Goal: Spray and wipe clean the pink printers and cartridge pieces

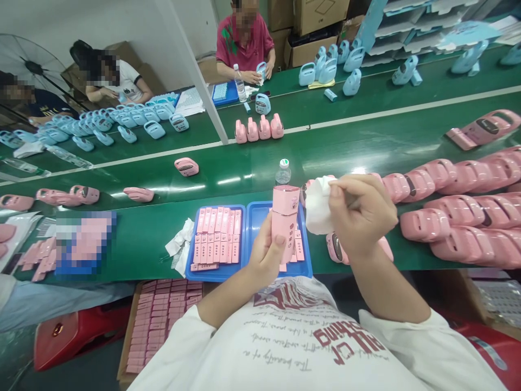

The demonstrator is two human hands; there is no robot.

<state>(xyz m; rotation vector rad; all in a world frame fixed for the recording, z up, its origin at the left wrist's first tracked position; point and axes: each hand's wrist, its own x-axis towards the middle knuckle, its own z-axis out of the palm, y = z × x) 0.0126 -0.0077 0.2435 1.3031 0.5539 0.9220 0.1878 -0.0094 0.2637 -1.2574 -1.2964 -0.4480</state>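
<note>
Seated at a green surface (142, 233), a worker in a white printed shirt (293, 331) is holding up an upright, slightly tilted pink case (285, 220) in the left hand (264, 252); clock directions here are running around that case as seen in the view. The left hand is wrapping its fingers and thumb around the case's lower part, above a blue tray (257, 222) that is holding a few slim pink pieces. At 3 o'clock the right hand (362, 212) is pinching a hanging white cloth (317, 209) between thumb and fingers, the cloth dangling just beside the case at 2 o'clock.

At 9 o'clock a second blue tray (189, 266) is carrying rows of slim pink pieces, with crumpled white sheets (181, 247) lying just beyond it. A clear bottle (283, 174) is standing at 12 o'clock. Rows of glossy pink housings (459, 222) are stretching away at 3 o'clock, and a carton (127, 347) is holding more pink pieces at 8 o'clock, below the surface. Between 11 and 12 o'clock, four pink units (264, 127) are standing in line; farther off, a co-worker in a dark pink shirt (246, 43) is handling a light blue unit (261, 69). Many light blue housings (134, 115) are lining up at 10 o'clock.
</note>
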